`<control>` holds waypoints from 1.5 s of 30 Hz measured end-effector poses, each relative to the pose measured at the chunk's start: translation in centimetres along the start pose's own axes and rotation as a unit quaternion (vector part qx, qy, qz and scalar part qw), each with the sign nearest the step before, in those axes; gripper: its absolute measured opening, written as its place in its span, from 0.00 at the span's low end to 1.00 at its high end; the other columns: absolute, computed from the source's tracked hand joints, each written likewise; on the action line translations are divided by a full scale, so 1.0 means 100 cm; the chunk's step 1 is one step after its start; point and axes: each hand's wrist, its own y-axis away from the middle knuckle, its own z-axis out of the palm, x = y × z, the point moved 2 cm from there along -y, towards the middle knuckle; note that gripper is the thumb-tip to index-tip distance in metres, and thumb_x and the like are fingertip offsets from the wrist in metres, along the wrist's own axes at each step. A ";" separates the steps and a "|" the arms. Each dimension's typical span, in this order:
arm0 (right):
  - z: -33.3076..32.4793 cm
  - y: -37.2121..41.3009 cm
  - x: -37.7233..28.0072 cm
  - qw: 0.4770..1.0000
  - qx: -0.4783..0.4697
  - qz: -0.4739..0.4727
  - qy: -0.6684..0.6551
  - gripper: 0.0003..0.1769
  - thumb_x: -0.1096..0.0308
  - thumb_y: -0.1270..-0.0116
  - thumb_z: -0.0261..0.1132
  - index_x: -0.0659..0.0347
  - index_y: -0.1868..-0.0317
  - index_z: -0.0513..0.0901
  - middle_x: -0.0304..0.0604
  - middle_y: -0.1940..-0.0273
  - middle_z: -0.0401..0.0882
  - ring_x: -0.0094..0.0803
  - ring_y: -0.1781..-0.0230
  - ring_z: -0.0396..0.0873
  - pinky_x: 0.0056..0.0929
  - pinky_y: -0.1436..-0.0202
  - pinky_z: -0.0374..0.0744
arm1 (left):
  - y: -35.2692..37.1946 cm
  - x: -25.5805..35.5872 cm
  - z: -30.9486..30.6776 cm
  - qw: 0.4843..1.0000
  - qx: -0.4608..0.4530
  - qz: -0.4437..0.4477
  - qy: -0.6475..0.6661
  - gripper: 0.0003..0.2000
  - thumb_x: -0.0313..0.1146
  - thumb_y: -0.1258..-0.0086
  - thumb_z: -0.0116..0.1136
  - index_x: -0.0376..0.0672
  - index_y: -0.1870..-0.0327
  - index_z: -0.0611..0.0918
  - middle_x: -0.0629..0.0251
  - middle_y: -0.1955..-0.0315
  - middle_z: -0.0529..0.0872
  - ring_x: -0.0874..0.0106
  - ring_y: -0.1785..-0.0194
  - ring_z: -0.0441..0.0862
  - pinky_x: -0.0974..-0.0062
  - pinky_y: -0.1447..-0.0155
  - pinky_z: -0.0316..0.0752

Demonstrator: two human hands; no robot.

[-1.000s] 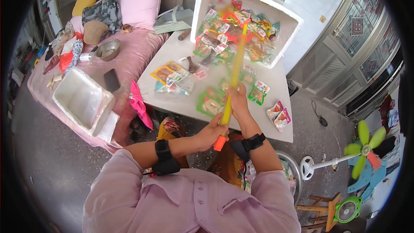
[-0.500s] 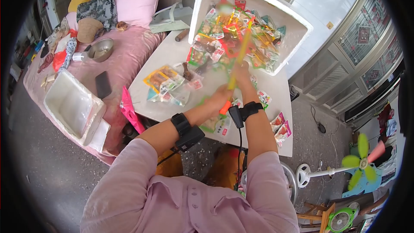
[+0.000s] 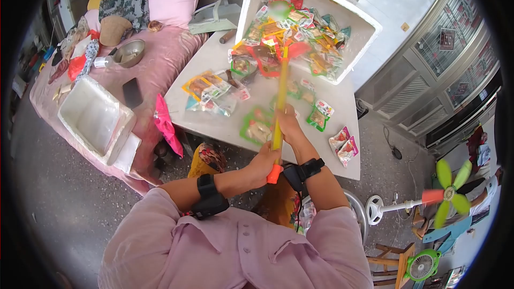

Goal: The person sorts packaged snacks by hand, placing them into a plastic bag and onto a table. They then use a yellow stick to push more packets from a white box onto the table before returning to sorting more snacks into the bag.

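Both of my hands grip a long tool with a yellow handle (image 3: 281, 88), an orange end cap and a wide red head, whose exact kind I cannot make out. My left hand (image 3: 263, 163) is closed low on the handle, just above the cap. Higher up, my right hand (image 3: 289, 124) wraps round it. The red head (image 3: 296, 49) lies among many small snack packets (image 3: 321, 48) at the open side of a tipped white foam box (image 3: 364, 48). A blurred green-edged packet (image 3: 258, 127) is on the table left of my hands.
Flat packs with orange edges (image 3: 206, 86) lie on the white table (image 3: 176, 99). Toward its right edge are a green packet (image 3: 320, 115) and pink-edged packets (image 3: 344, 145). A foam tray (image 3: 96, 118) and a metal bowl (image 3: 129, 53) rest on the pink bed. A fan (image 3: 448, 192) stands right.
My hands and the tool have drawn back toward my body, and the handle stands straighter. The red head is nearer the box's opening. Some packets now lie on the table outside the box.
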 end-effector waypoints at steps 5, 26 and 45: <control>-0.003 0.052 -0.009 0.998 -0.004 0.044 -0.041 0.25 0.65 0.43 0.51 0.61 0.47 0.54 0.45 0.71 0.65 0.28 0.81 0.67 0.23 0.83 0.71 | 0.039 -0.010 0.014 0.997 -0.069 -0.022 0.020 0.19 0.31 0.38 0.41 0.47 0.47 0.55 0.66 0.71 0.66 0.75 0.69 0.68 0.76 0.62 0.70; -0.123 -0.084 -0.054 0.981 0.175 -0.069 -0.051 0.20 0.68 0.43 0.52 0.63 0.52 0.56 0.44 0.76 0.66 0.29 0.83 0.66 0.27 0.81 0.71 | -0.146 0.048 0.062 0.981 -0.139 0.038 -0.132 0.20 0.37 0.40 0.44 0.41 0.48 0.62 0.65 0.71 0.69 0.75 0.70 0.70 0.77 0.72 0.70; -0.092 -0.014 -0.026 0.993 0.069 0.026 -0.091 0.25 0.66 0.43 0.51 0.60 0.47 0.52 0.44 0.74 0.65 0.29 0.81 0.67 0.27 0.82 0.71 | -0.048 0.009 0.068 0.998 -0.047 -0.029 -0.025 0.14 0.38 0.38 0.41 0.42 0.54 0.63 0.66 0.75 0.68 0.76 0.75 0.68 0.79 0.74 0.68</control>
